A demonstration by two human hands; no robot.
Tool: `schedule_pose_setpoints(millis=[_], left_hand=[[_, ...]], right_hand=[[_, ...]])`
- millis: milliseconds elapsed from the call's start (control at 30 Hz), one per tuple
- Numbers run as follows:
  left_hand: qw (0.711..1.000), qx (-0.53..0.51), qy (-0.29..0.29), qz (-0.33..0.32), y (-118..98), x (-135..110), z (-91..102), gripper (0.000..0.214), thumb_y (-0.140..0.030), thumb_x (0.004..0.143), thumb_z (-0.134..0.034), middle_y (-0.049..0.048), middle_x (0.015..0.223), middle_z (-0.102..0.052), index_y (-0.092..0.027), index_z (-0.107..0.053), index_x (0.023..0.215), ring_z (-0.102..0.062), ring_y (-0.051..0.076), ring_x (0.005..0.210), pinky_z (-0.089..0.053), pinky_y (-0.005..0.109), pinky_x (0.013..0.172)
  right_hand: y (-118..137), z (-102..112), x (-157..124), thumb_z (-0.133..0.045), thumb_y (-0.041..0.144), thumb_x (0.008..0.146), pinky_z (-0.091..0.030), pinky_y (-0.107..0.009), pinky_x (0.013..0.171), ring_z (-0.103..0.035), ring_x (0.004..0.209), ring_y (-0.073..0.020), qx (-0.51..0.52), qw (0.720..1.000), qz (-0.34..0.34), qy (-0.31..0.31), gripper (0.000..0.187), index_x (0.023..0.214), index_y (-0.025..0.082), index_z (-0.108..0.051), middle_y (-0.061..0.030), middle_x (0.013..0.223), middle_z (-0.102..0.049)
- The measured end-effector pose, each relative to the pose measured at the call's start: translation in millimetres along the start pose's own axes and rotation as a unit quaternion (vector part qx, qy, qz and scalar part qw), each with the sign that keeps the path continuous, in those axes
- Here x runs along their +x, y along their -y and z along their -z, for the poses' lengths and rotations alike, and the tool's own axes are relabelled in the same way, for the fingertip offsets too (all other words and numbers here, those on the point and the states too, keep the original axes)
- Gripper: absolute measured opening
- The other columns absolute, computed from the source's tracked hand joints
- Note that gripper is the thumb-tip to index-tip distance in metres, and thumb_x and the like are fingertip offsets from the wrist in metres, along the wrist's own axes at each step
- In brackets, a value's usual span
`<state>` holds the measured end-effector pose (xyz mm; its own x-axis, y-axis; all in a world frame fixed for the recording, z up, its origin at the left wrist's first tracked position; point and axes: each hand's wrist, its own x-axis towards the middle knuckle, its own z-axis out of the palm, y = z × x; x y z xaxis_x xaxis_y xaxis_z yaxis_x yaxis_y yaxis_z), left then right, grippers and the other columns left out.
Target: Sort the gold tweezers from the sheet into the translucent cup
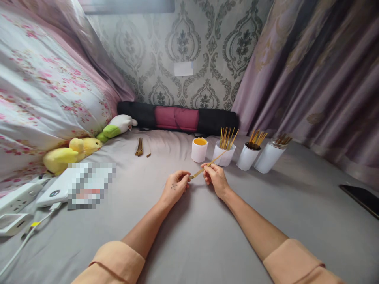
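Observation:
A thin yellow stick (207,165) is held between both hands above the grey bedsheet (189,236). My left hand (174,187) pinches its near end with curled fingers. My right hand (214,177) grips it a little further along, and the stick's far end points toward the white cups. Behind the hands stand several white cups in a row: one with an orange top (199,150), one holding yellow sticks (224,152), and two holding darker sticks (248,156) (268,157).
A small bundle of brown sticks (139,147) lies further back on the sheet. Plush toys (69,152) (118,125), a power bank (55,191) and a power strip (17,197) sit at the left. A black and maroon roll (177,117) lies against the wall. A dark phone (359,199) is at the right.

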<state>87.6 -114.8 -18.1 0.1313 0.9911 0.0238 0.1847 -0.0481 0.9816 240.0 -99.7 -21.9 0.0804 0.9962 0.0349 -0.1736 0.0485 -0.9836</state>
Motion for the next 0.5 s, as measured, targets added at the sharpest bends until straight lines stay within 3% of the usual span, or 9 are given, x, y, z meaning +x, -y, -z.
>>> schedule_pose_setpoints(millis=[200, 500], left_hand=[[0.985, -0.156, 0.027, 0.065, -2.7, -1.2, -2.9, 0.025, -0.030, 0.075, -0.050, 0.0050, 0.068, -0.059, -0.010, -0.057, 0.087, -0.052, 0.007, 0.049, -0.040, 0.018, 0.042], [0.950, -0.276, 0.091, 0.113, 4.4, 0.2, -2.3, 0.021, -0.026, 0.076, -0.052, 0.0088, 0.071, -0.061, -0.008, -0.056, 0.087, -0.054, 0.009, 0.053, -0.042, 0.019, 0.046]], right_hand=[[-1.0, 0.7, 0.7, -0.052, 0.030, 0.069, -0.027, -0.016, 0.032, -0.038, 0.038, -0.0050, -0.008, 1.000, 0.015, -0.006, 0.017, 0.078, 0.016, -0.055, 0.0057, 0.051, -0.045], [0.1, 1.1, -0.4, -0.050, 0.029, 0.069, -0.027, -0.017, 0.032, -0.037, 0.037, -0.0049, -0.014, 1.000, 0.020, -0.004, 0.016, 0.077, 0.016, -0.056, 0.0059, 0.051, -0.045]])
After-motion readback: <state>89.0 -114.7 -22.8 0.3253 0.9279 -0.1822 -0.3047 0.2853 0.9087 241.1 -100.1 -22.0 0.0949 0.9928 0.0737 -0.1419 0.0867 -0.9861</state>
